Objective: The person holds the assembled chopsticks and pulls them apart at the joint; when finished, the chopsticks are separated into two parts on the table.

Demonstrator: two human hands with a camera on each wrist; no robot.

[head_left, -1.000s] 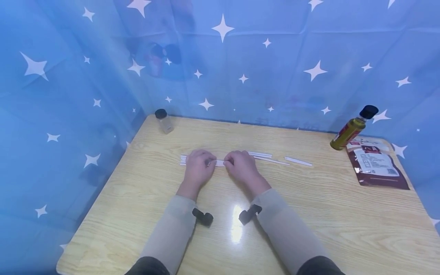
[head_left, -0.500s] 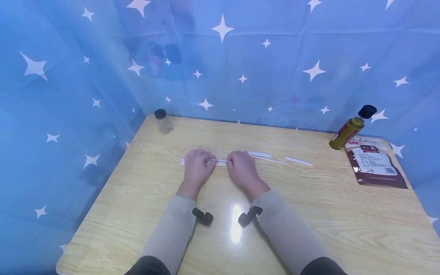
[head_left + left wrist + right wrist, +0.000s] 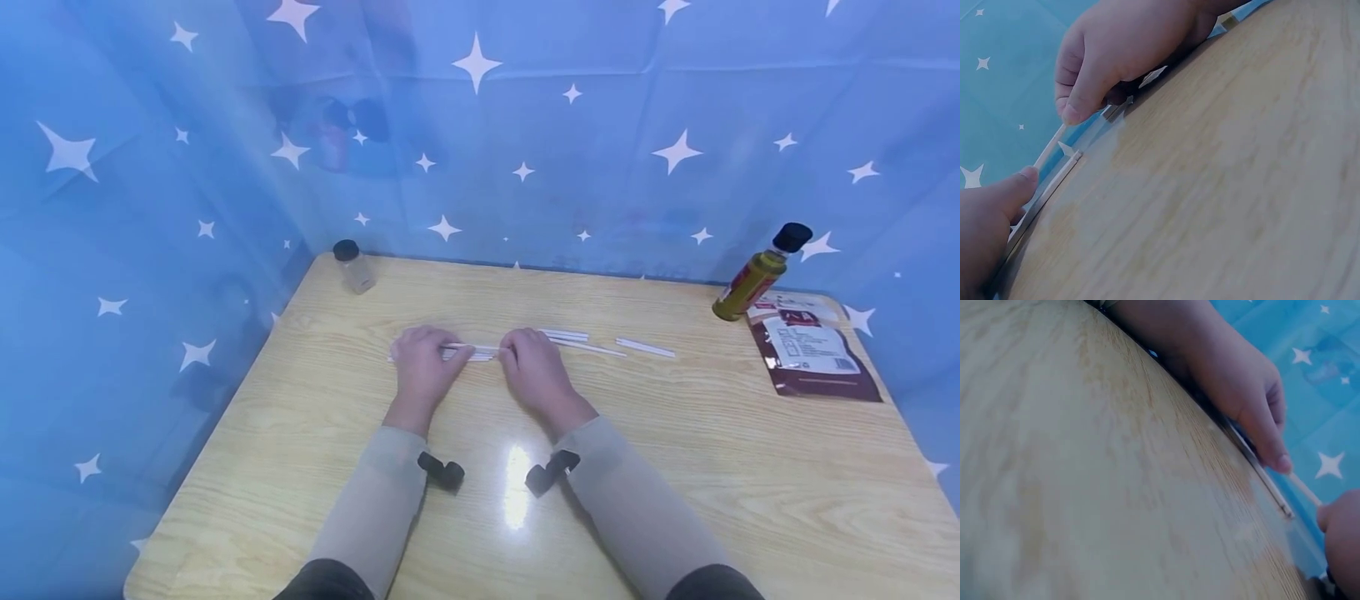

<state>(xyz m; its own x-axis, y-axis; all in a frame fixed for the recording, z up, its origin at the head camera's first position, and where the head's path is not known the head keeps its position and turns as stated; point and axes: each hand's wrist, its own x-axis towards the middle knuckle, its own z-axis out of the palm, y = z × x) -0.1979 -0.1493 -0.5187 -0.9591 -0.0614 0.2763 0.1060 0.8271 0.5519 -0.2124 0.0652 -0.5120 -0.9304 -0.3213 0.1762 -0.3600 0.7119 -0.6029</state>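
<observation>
A thin white stick (image 3: 486, 347) spans the gap between my two hands, lifted a little off the table. My left hand (image 3: 422, 362) pinches it near one end, thumb on the near side. My right hand (image 3: 534, 367) pinches it farther right, as the stick (image 3: 1304, 487) in the right wrist view also shows. Beneath, other white sticks (image 3: 474, 358) lie flat on the table, partly hidden by the left hand; one such stick (image 3: 1055, 183) shows in the left wrist view. Right of my right hand lie further sticks (image 3: 566, 335) and a separate white piece (image 3: 646, 347).
On the wooden table (image 3: 480, 533) a small clear jar (image 3: 356, 270) with a black lid stands at the back left. A black-capped bottle of yellowish liquid (image 3: 759, 275) and a brown pouch (image 3: 813, 352) are at the back right. A blue starry curtain (image 3: 480, 150) hangs behind.
My hands have moved slightly apart, and one stick has risen from the group between them. The left fingers have shifted along the sticks. The view has turned slightly.
</observation>
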